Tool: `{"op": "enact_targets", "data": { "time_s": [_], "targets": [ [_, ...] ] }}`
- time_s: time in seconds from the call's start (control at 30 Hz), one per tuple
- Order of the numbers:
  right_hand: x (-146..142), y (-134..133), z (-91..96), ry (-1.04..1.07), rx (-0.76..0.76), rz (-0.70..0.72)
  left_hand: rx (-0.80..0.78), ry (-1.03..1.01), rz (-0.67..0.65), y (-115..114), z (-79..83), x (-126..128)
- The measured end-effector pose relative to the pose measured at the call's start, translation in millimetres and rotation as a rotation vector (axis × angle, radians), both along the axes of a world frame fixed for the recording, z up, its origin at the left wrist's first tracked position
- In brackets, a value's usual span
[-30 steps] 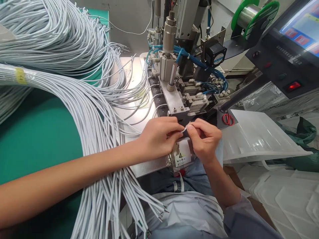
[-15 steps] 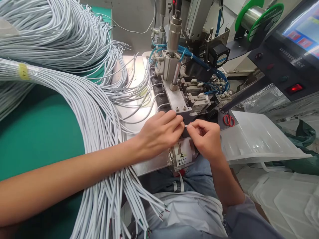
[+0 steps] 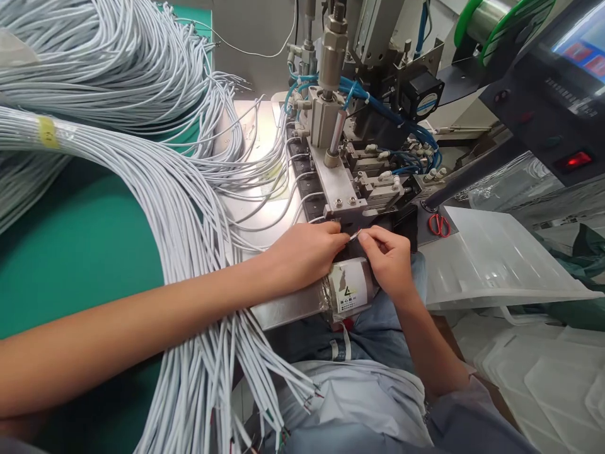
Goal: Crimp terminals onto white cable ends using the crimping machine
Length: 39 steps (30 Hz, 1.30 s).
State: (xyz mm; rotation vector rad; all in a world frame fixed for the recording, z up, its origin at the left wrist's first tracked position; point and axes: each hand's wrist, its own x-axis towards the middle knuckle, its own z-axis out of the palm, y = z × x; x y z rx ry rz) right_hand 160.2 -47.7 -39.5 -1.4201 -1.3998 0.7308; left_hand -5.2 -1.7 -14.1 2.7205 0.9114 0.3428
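My left hand (image 3: 314, 249) is closed on a white cable, close below the front edge of the bench machine (image 3: 331, 170). A short end of that cable (image 3: 354, 235) shows between my two hands. My right hand (image 3: 390, 258) pinches the thin wires at its tip between thumb and fingertips. Several other white cables (image 3: 278, 211) run into the black slotted block (image 3: 309, 183) on the machine's left side. Under my left forearm lies a large bundle of white cables (image 3: 189, 233), their stripped ends hanging toward my lap.
A second heap of cables (image 3: 104, 69) lies on the green mat (image 3: 94, 239). Red-handled scissors (image 3: 439, 225) sit right of the machine, beside a translucent plastic tray (image 3: 510, 258). A wire spool (image 3: 491, 25) and a control panel (image 3: 558, 107) stand at upper right.
My left hand has lowered slightly and turned, fingers now nearer the machine's edge. The cable tip between my hands has tilted upward to the right. The view has shifted a little.
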Motion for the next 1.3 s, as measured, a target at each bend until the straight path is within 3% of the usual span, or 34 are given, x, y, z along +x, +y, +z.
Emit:
{"op": "enact_targets", "data": {
  "time_s": [0.27, 0.8, 1.3],
  "targets": [
    [8, 9, -20.6, 0.193, -0.22, 0.026, 0.03, 0.27, -0.06, 4, 0.7, 0],
    [8, 19, -17.9, 0.246, -0.347, 0.123, 0.039, 0.316, -0.049, 0, 8.1, 0],
    [7, 18, -17.0, 0.164, -0.209, 0.129, 0.097, 0.267, -0.097, 3, -0.5, -3]
  ]
}}
